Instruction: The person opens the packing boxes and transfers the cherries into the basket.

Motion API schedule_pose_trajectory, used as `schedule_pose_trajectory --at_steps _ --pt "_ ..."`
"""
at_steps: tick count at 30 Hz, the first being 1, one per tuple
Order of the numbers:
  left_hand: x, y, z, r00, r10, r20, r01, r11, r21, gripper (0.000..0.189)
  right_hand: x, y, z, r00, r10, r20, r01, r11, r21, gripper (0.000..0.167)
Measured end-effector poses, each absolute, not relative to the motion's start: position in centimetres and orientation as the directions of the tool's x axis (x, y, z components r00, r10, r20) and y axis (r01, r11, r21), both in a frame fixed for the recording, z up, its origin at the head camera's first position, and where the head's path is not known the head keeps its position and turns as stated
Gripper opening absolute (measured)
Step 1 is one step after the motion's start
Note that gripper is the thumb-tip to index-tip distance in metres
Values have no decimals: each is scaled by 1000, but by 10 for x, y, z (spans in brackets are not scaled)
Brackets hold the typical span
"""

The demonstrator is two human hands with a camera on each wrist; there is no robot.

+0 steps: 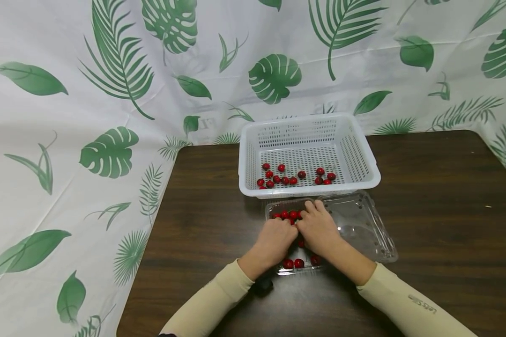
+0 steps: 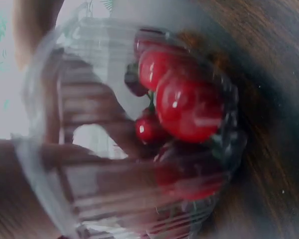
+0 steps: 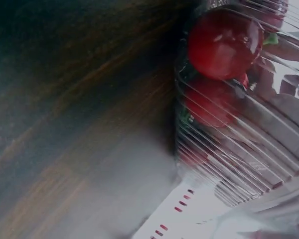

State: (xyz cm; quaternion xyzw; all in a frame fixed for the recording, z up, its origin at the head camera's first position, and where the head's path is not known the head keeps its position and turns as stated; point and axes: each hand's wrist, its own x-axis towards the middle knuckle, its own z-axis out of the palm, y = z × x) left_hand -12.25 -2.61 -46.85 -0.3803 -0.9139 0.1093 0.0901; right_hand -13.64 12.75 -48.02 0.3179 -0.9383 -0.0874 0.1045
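Both hands reach down into an open clear plastic clamshell box (image 1: pixel 294 270) on the table, their fingertips meeting over its middle. My left hand (image 1: pixel 275 238) is bent over the box's left half. From the right comes my right hand (image 1: pixel 319 230), two fingers over the far rim. Red cherries (image 1: pixel 288 264) lie along the box's near side, and more sit at its far end. Through the ribbed wall in the left wrist view, fingers (image 2: pixel 122 132) come right up to a small cherry (image 2: pixel 146 129). I cannot tell whether either hand grips a cherry.
A white perforated basket (image 1: pixel 309 192) with several cherries (image 1: pixel 293 180) stands just behind the box. The clear lid (image 1: pixel 356 224) lies folded out to the right. A small dark object (image 1: pixel 263 286) is beneath my left forearm. A leaf-patterned sheet (image 1: pixel 219 107) hangs behind the wooden table (image 1: pixel 430 206).
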Motion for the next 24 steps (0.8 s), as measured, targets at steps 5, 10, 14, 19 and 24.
schedule_pose_trajectory --at_steps 5,10,14,19,24 --pt "-125 -29 -467 -699 709 91 683 700 -211 7 -136 129 -480 -776 -613 149 -587 788 184 19" --pt "-126 -32 -467 -694 712 106 696 701 -154 6 -136 130 -478 -779 -610 149 -588 792 166 21" --pt "-127 -33 -468 -679 724 120 710 689 -146 10 -137 130 -477 -780 -609 143 -587 792 168 20" --pt "-128 -34 -468 -673 730 118 716 684 -139 12 -136 130 -478 -782 -609 134 -589 792 164 20" --pt "-129 -35 -466 -685 721 101 709 693 -130 14 -134 131 -479 -775 -614 153 -594 789 158 21"
